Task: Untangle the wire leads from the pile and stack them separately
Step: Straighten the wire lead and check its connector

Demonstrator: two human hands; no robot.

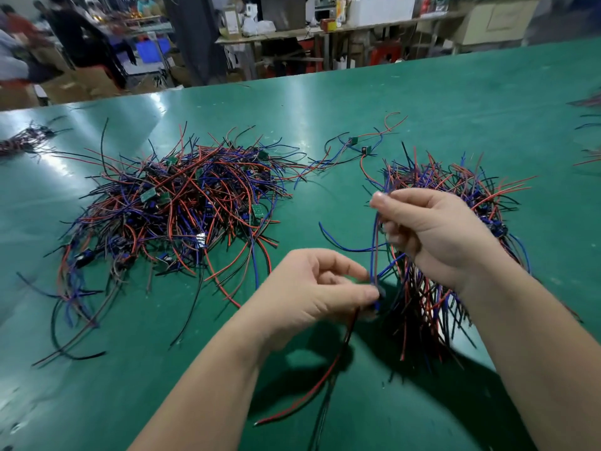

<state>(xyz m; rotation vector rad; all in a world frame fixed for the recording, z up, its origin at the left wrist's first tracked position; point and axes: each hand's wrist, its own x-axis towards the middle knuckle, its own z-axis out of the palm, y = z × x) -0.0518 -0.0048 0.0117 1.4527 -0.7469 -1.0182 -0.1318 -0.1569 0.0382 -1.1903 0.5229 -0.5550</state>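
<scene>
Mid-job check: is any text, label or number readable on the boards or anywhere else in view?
Nothing legible.
Green board in the tangled pile: white marks, too blurred to read.
Containers on the far bench: labels too small and blurred.

- A green table [455, 102] carries everything.
- A large tangled pile [182, 203] of red, blue and black wire leads lies on it.
- Right of the pile: a second heap [432, 177] of leads.
- Behind and right of the pile: loose leads [354, 144].
- Far left of the pile: a small bundle [22, 141].
</scene>
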